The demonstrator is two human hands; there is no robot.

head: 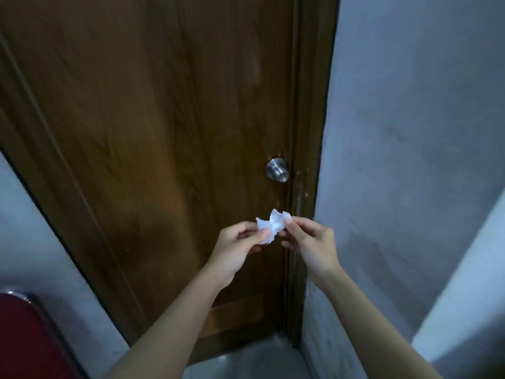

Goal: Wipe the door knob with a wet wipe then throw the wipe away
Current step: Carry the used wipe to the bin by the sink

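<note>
Two hands are up, the left hand (237, 246) and the right hand (314, 246), with one crumpled white wipe (272, 225) pinched between them. There is one brown door (153, 149) with one metal knob (277, 170) (a single round one), plus one red chair (24, 340) at the corner.

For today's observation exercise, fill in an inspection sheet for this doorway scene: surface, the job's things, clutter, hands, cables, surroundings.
Surface: brown wooden door, shut in its frame; scuffs on the frame beside the knob.
Job's things: metal door knob, bare, nothing touching it; crumpled white wet wipe, held below the knob, apart from it.
Clutter: nothing seen.
Hands: left hand and right hand both pinch the wipe between them.
Cables: nothing seen.
Surroundings: grey wall on the right; red chair with a metal rim at lower left; no bin in view.
</note>
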